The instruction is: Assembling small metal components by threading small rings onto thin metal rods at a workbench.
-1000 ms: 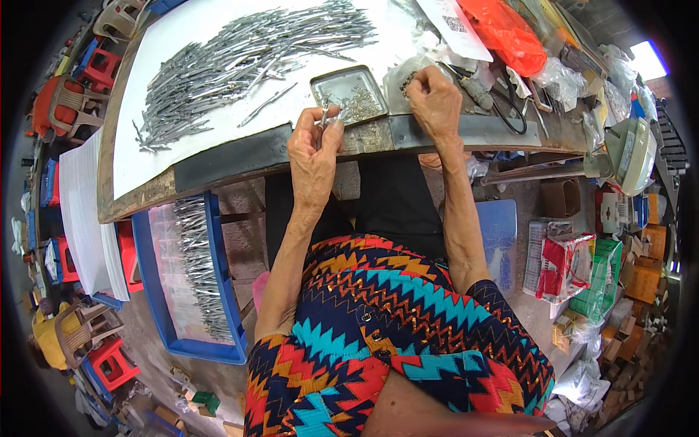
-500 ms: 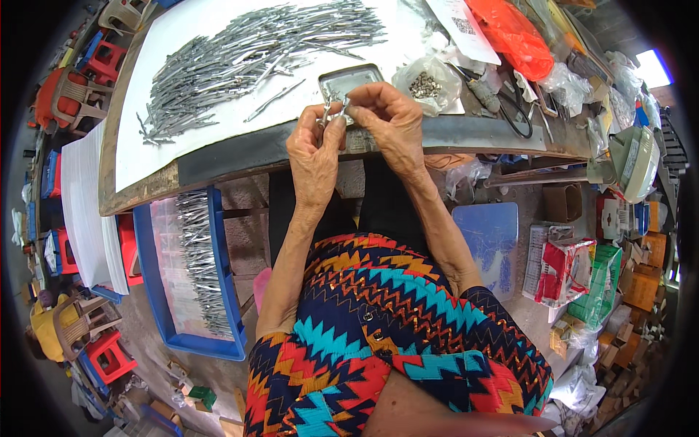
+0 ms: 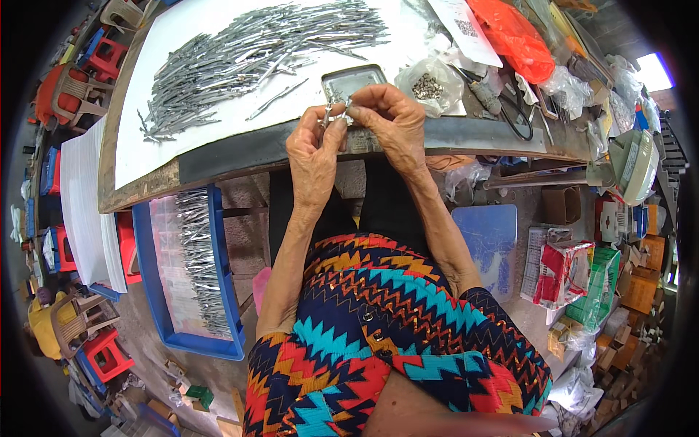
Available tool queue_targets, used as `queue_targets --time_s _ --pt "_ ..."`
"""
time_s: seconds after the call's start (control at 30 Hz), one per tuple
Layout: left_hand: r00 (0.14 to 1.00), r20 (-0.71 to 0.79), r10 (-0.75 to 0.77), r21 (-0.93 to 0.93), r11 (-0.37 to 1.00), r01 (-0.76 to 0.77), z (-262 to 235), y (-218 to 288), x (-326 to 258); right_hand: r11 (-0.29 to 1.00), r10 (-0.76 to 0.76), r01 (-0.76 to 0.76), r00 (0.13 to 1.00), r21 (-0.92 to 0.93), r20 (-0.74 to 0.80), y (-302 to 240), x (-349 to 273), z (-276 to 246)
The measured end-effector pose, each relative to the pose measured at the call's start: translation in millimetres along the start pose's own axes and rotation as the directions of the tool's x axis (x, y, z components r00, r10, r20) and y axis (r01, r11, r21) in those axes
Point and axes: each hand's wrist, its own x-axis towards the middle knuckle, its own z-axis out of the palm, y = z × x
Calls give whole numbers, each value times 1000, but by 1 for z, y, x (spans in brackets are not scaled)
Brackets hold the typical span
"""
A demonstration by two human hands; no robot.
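Both hands are raised near the table's front edge, close together. My left hand (image 3: 314, 149) pinches a small shiny metal part (image 3: 327, 115) between thumb and fingers. Its exact kind is too small to make out. My right hand (image 3: 393, 120) is closed in a pinch against the same spot, its fingertips touching the metal piece or a tiny bit beside it. Just beyond the fingers lies a shallow dark-rimmed tray (image 3: 354, 76), partly hidden by them. A clear plastic bag of small metal pieces (image 3: 428, 87) sits right of the tray. Many thin grey metal strips (image 3: 240, 62) are heaped on white sheeting.
Beneath the table at left stands a blue crate (image 3: 237, 313) with more metal strips. A stack of white sheets (image 3: 87, 211) leans beside it. A red plastic bag (image 3: 513, 40) and a black-corded tool (image 3: 484, 95) crowd the table's right. A blue board (image 3: 486, 247) lies below.
Hardly anything differs. The hands keep the same pinch on the metal part, with only a slight shift of the fingers and of the whole view.
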Motion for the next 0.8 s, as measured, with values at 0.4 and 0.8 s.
queue_targets --time_s 0.4,0.8 --pt "970 114 -215 -199 952 234 -12 8 8 923 131 -224 947 313 292 13 23 -19" --pt "995 -85 44 174 984 -28 3 -4 9 968 94 -125 984 216 151 17 23 -7"
